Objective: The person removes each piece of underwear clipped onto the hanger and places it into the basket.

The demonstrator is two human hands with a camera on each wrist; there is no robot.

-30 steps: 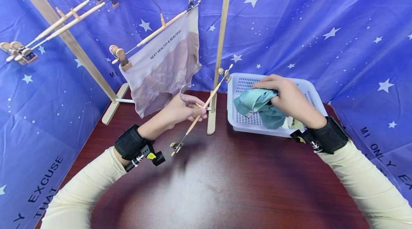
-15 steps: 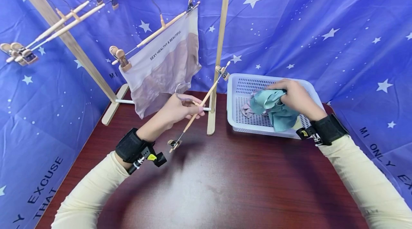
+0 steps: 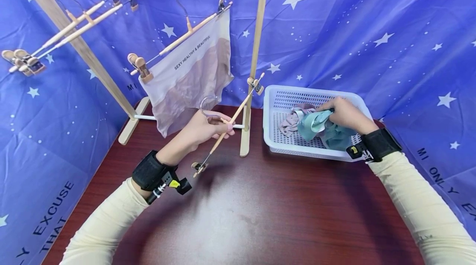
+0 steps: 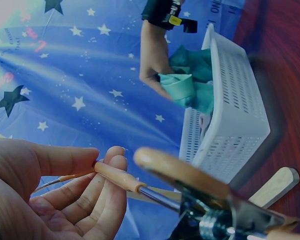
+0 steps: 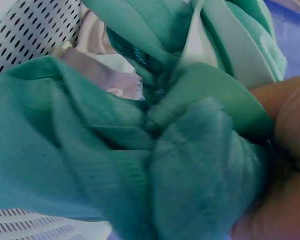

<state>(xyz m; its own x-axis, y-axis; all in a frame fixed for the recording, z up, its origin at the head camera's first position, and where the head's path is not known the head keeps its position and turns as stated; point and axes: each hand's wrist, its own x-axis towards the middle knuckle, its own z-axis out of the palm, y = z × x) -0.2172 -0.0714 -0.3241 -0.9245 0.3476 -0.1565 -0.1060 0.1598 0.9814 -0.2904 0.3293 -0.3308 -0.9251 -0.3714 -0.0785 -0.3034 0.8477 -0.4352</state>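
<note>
My left hand (image 3: pixel 213 126) pinches the wooden bar of a clip hanger (image 3: pixel 239 110) between thumb and fingers, above the table by the rack's right foot. The hanger tilts, its metal hook turned up and a clip at each end; one clip (image 4: pixel 205 200) looms large in the left wrist view. Over at the basket, my right hand (image 3: pixel 347 115) grips a crumpled teal garment (image 3: pixel 314 124). In the right wrist view the folds of this garment (image 5: pixel 200 165) bunch against the thumb and fingers. Its shape cannot be made out. A pale pink cloth (image 3: pixel 291 121) lies beside it.
A white perforated basket (image 3: pixel 270 139) stands at the table's back right. On the wooden rack (image 3: pixel 256 37) hang light pink underwear (image 3: pixel 195 66), clipped to a hanger, and two bare clip hangers (image 3: pixel 79 25) at left. A starry blue curtain (image 3: pixel 353 41) surrounds the dark red table (image 3: pixel 282 203).
My right hand has shifted rightward and lower in the basket with the teal garment, so more of the pink cloth shows. My left hand and its hanger have moved slightly left.
</note>
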